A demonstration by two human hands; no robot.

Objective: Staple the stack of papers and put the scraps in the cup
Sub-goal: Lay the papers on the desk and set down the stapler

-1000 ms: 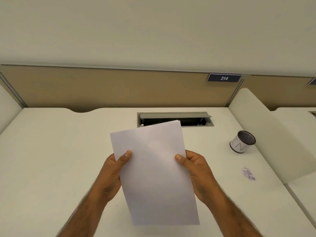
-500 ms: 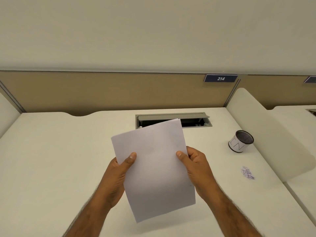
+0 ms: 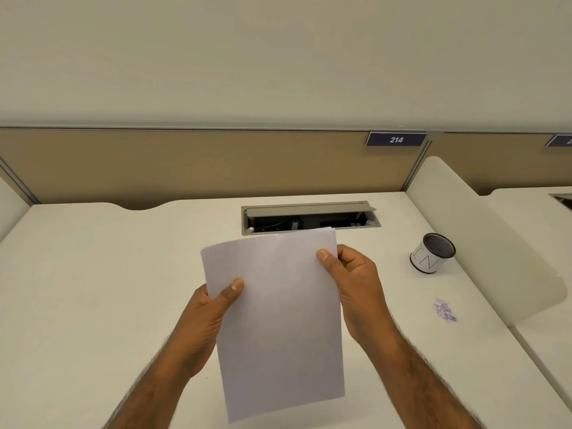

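Note:
A stack of white papers is held upright over the middle of the white desk. My left hand grips its left edge, thumb on the front. My right hand grips the right edge near the top corner, thumb on the front. A white cup with a dark mesh inside and drawn letters on its wall stands at the right of the desk. A small crumpled scrap with blue marks lies on the desk in front of the cup. No stapler is in view.
An open grey cable hatch is set into the desk behind the papers. A tan partition with a "214" sign runs along the back. A white rounded divider closes off the right side.
My right hand has slid up the right edge of the papers toward the top corner. The stack has turned a little straighter. My left hand keeps its grip.

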